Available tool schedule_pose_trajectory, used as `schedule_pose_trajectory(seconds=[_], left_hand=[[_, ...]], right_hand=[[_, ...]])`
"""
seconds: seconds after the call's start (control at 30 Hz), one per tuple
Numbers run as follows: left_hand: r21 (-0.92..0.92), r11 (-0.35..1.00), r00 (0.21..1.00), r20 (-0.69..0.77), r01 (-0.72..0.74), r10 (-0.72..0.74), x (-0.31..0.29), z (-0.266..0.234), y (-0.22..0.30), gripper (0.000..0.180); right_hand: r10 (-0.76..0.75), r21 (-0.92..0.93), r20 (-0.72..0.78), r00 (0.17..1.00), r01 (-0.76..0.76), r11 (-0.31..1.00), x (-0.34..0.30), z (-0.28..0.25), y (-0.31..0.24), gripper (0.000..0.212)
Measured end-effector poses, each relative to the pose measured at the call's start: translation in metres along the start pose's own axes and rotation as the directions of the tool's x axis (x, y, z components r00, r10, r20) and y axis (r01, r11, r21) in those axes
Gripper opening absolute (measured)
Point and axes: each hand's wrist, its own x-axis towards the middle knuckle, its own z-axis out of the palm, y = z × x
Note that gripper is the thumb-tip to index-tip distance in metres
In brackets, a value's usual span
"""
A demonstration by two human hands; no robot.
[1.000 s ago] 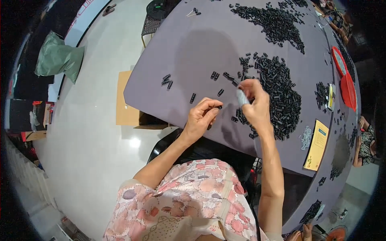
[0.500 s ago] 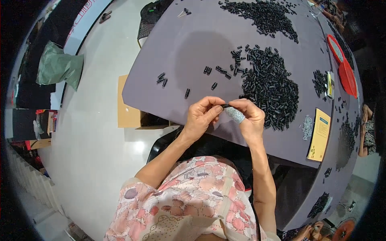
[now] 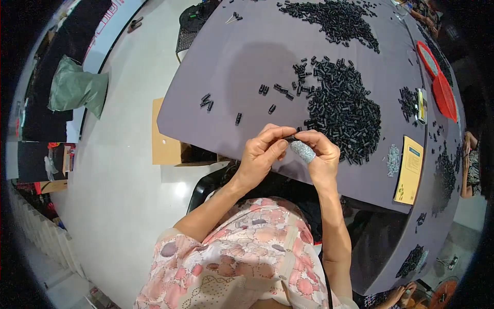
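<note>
Just over the near edge of the grey-covered table, both of my hands meet at the fingertips. A small black cylindrical piece sits between them, mostly covered by fingers. My left hand pinches its left end with thumb and forefinger. Closed on the other end is my right hand, its thumb wrapped in a speckled pale-blue cover. A big heap of similar black pieces lies just beyond the right hand. Several loose ones, such as a single black piece, are scattered left of the heap.
Farther back lies a second black heap. To the right are small pale-blue bits, a yellow booklet and a red tray. An open cardboard box stands below the table's left corner. Other people sit along the right side.
My fingertips have shifted slightly around the black piece, and the left fingers reach a little farther right. The view has moved slightly; the heaps look unchanged.
</note>
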Motion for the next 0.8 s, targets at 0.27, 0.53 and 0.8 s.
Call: schedule_pose_trajectory(seconds=[0.27,0.53,0.8], left_hand=[[-0.181,0.976,0.986,-0.092,0.121,-0.139,0.003,0.001,0.005,0.017],[-0.071,0.974,0.975,-0.046,0.215,-0.219,0.01,-0.005,0.011,0.019],[-0.276,0.946,0.982,-0.032,0.17,-0.186,0.004,0.001,0.009,0.022]], right_hand=[[-0.201,-0.204,0.019,0.979,0.201,0.958,-0.001,0.0,-0.002,0.034],[-0.449,-0.543,0.226,0.864,0.495,0.678,0.008,-0.002,-0.019,0.042],[-0.449,-0.486,0.13,0.884,0.451,0.749,0.002,0.004,-0.013,0.044]])
